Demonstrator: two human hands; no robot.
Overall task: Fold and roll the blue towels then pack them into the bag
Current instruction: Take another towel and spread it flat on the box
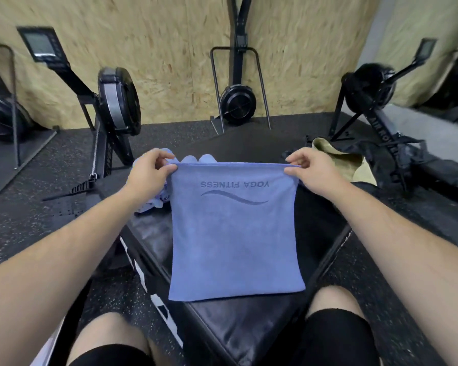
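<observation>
Blue microfibre towel [234, 233], folded rectangular, printed "YOGA FITNESS" upside down, centre frame. Long axis vertical, hanging over black padded bench [249, 326]. Left hand [150, 170] and right hand [308, 169] pinch its top corners.

Above the black padded bench [238, 328], the left hand [150, 170] and right hand [311, 169] pinch the far corners of a folded blue towel [233, 233], with more blue towels [196, 159] heaped beyond it and a bag [354, 165] at the bench's far right.
</observation>
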